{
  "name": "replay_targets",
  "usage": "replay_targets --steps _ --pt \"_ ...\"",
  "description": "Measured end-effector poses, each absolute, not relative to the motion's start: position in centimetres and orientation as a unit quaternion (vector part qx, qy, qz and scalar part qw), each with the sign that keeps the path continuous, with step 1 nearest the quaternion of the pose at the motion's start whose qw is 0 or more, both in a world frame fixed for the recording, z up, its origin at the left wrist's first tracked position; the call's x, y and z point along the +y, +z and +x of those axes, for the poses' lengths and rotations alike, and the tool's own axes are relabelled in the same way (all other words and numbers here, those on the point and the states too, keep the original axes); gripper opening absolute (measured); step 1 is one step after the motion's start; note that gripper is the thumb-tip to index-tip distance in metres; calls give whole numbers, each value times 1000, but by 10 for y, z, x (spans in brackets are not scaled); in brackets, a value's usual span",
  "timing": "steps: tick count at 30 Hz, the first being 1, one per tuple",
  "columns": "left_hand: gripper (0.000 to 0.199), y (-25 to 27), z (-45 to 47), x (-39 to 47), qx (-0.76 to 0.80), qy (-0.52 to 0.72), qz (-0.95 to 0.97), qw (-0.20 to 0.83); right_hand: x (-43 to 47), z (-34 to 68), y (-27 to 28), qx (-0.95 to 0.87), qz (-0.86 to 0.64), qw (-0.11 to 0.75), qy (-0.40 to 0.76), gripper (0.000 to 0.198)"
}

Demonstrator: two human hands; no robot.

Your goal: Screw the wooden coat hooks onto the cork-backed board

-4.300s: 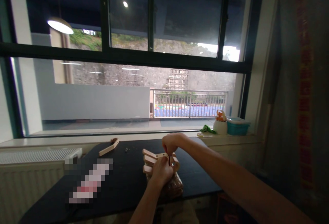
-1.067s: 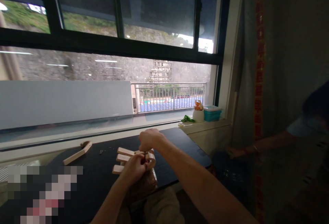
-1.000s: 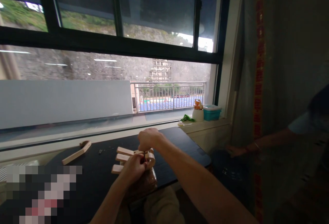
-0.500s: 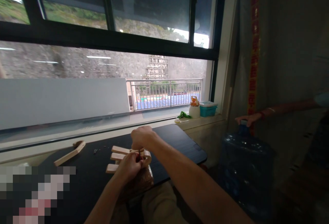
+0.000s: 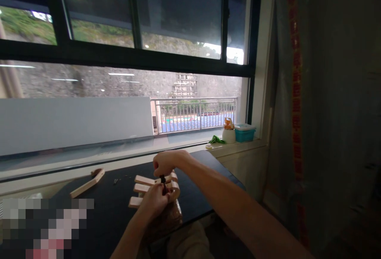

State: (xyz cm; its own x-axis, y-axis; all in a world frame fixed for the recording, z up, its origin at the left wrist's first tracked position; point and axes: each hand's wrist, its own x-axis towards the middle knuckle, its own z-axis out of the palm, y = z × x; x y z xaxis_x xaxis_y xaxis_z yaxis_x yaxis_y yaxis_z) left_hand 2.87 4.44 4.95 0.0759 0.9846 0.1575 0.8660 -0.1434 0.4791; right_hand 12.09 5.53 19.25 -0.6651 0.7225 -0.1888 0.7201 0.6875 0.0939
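Observation:
My left hand (image 5: 155, 198) is closed at a wooden assembly, with its fingertips pinched by the rounded end (image 5: 175, 190) and a dark upright part. Pale wooden slats (image 5: 141, 188) stick out leftward from beneath it. Above, my right hand (image 5: 166, 162) is a fist over the top of a dark, upright, screwdriver-like tool (image 5: 162, 179), whose lower end goes down to the left fingertips. My fingers hide the contact point. A brown block in shiny clear wrap (image 5: 172, 216) lies under the wood at the table's near edge.
A bent wooden piece (image 5: 87, 183) lies on the dark table (image 5: 202, 187), left of small metal bits (image 5: 115, 181). On the windowsill stand a teal box (image 5: 245, 133), a white pot (image 5: 228, 135) and a green cloth-like thing (image 5: 217, 139). A pixelated patch covers the lower left.
The right fist has risen a little off the wood, and more of the dark tool shows beneath it. Another person's arm and the large water bottle at right are out of sight. The view has shifted slightly.

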Motion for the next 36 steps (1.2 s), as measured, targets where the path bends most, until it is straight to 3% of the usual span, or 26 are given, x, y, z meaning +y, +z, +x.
replay_targets --steps 14,23,36 --pt "12 49 30 41 625 250 728 133 56 131 170 889 454 22 57 38" --pt "13 47 29 44 632 251 720 138 54 132 191 907 416 62 35 30" --pt "14 47 28 43 631 262 718 132 54 131 168 883 467 6 55 39"
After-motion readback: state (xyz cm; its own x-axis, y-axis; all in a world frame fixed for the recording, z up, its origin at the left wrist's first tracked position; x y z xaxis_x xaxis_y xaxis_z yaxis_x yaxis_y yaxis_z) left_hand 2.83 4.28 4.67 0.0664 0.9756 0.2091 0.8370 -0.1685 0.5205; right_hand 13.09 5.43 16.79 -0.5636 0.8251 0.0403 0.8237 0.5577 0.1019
